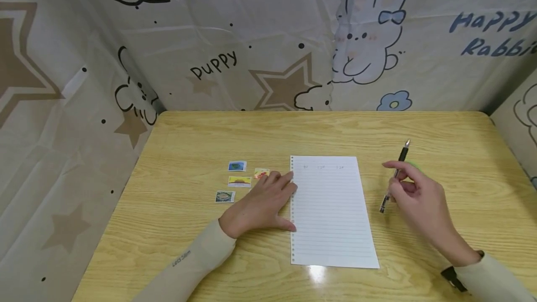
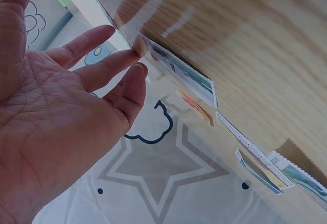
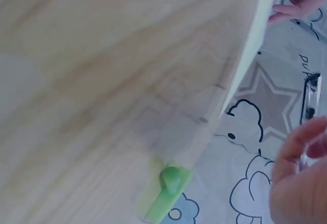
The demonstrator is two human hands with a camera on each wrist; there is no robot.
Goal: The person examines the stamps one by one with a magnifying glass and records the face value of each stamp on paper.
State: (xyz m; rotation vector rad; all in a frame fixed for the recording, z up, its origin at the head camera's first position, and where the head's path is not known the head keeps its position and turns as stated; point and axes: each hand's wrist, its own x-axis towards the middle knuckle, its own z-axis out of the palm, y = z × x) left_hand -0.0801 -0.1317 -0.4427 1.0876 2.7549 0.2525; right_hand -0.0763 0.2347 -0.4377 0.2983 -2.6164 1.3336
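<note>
A sheet of lined paper (image 1: 331, 218) with holes along its left edge lies on the table, with faint handwriting near its top. My left hand (image 1: 266, 202) rests at that left edge, fingers spread and holding nothing. Beside it lie several postage stamps, among them a blue one (image 1: 237, 166), a yellow one (image 1: 239, 181) and a green-grey one (image 1: 225, 196). A red and yellow stamp (image 1: 262, 173) sits just beyond the fingers. To the right of the paper, my right hand (image 1: 421, 199) holds a black and clear pen (image 1: 403, 154) above the table.
Partly hidden behind my right hand is a small light-green object with a rounded knob (image 3: 171, 179) on the table (image 1: 189, 139). A printed cloth (image 1: 168, 50) hangs along the table's back and sides.
</note>
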